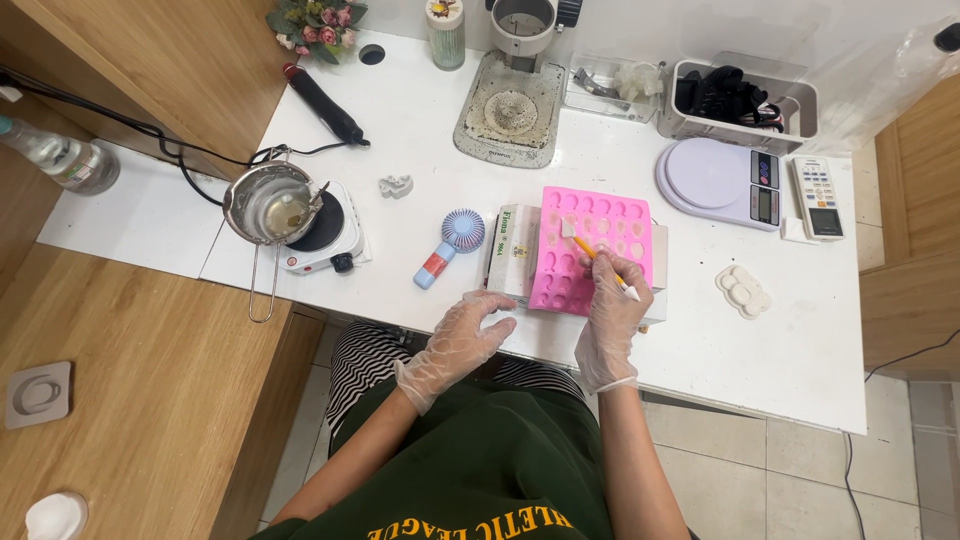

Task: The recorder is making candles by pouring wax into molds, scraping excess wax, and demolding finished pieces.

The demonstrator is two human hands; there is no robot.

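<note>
Pink silicone mold sat on a white box just ahead of both gloved hands. Left hand lay fingers spread, tips touching the box's near edge. Right hand pinched an orange-handled tool, its pale tip over the mold's cavities. Small fan lay left of the left hand.

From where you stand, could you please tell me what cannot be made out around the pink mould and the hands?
- Head view: what fills the pink mould cavities is too small to tell.
- The right hand hides the mould's lower right corner.
- What the white tool tip touches is too small.
- The left hand covers part of the table edge.
</note>
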